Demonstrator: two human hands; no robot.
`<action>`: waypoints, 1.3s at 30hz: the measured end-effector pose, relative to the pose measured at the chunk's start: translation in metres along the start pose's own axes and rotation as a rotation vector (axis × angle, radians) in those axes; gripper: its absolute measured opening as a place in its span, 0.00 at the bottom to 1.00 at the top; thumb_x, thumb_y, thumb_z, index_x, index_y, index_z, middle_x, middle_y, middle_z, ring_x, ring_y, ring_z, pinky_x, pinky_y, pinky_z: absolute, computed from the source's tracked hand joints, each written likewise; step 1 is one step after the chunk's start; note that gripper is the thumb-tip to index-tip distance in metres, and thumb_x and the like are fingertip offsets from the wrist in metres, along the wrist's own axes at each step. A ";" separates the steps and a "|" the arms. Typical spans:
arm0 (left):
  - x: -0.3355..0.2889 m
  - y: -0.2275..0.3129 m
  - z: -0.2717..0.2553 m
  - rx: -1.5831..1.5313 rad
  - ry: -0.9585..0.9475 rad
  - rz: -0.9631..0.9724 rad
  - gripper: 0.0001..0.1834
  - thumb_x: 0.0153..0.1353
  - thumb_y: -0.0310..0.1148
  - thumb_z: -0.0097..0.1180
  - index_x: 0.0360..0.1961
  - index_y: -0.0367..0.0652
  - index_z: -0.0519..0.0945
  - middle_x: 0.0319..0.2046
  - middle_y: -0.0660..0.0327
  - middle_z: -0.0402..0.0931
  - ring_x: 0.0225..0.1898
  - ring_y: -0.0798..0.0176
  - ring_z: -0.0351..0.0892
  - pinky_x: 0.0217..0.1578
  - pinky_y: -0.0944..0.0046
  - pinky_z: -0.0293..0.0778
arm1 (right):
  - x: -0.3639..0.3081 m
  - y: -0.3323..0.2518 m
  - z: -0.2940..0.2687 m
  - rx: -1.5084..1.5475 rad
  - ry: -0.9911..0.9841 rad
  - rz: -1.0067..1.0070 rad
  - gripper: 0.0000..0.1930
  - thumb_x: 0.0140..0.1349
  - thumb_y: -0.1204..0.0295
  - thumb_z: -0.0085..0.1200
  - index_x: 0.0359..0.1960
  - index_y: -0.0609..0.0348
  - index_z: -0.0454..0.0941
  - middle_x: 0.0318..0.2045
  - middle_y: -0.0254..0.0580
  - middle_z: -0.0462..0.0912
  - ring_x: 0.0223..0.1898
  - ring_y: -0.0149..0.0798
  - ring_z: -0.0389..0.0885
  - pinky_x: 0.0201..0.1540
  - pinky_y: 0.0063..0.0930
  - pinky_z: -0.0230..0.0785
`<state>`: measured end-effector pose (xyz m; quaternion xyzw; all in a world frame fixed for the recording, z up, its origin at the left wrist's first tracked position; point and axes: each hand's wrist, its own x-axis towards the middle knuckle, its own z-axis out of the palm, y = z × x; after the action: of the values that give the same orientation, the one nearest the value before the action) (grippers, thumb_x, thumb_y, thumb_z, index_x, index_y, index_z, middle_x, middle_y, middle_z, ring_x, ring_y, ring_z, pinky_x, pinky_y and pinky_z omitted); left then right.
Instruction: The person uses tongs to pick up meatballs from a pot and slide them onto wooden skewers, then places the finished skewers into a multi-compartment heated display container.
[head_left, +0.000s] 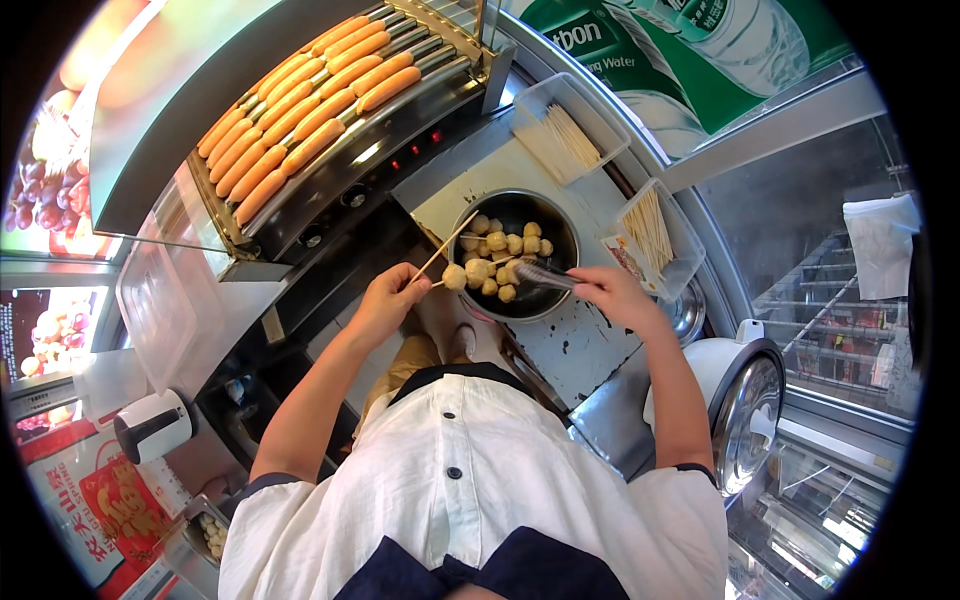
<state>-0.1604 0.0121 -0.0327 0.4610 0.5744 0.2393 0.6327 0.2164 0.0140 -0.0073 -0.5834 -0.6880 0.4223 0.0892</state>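
My left hand point(388, 303) is closed around thin wooden skewers. One bare skewer point(447, 245) slants up from its fingers, and another stick carries pale round balls point(455, 277) at the near left edge of a dark metal bowl point(552, 303). In my right hand point(612, 297) is a pair of metal tongs point(545, 276), whose tips reach over the bowl beside the balls. Whether the tongs grip a ball I cannot tell. Inside the bowl lie more balls point(515, 243), some of them threaded on a skewer.
A roller grill point(375, 130) with rows of sausages point(290, 110) stands at the far left. Two clear plastic boxes of skewers point(570, 135) point(648, 228) sit right of the bowl. Near my right forearm is a white cooker point(705, 375) with a metal lid. Glass panels border the right side.
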 end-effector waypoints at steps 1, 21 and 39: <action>-0.003 0.003 0.001 0.011 -0.015 0.024 0.08 0.68 0.36 0.55 0.35 0.45 0.76 0.25 0.76 0.66 0.26 0.80 0.60 0.27 0.74 0.57 | -0.009 -0.006 -0.010 0.169 -0.025 0.103 0.19 0.65 0.68 0.56 0.57 0.58 0.79 0.32 0.34 0.81 0.31 0.31 0.77 0.35 0.26 0.69; 0.004 0.047 0.031 0.253 -0.140 0.188 0.07 0.69 0.32 0.55 0.34 0.42 0.76 0.26 0.73 0.68 0.30 0.77 0.62 0.31 0.72 0.62 | -0.046 -0.004 -0.025 0.371 -0.026 0.053 0.20 0.67 0.68 0.56 0.59 0.60 0.78 0.38 0.31 0.83 0.37 0.24 0.74 0.42 0.22 0.68; 0.089 -0.046 0.042 0.554 0.123 0.396 0.11 0.72 0.29 0.44 0.53 0.40 0.65 0.32 0.49 0.79 0.31 0.47 0.81 0.32 0.53 0.75 | -0.020 0.051 0.111 0.820 0.747 0.335 0.21 0.71 0.60 0.50 0.58 0.60 0.75 0.36 0.37 0.83 0.36 0.30 0.79 0.40 0.27 0.71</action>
<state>-0.1111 0.0519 -0.1206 0.7026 0.5540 0.2196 0.3889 0.1918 -0.0586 -0.1044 -0.7117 -0.2883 0.4282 0.4765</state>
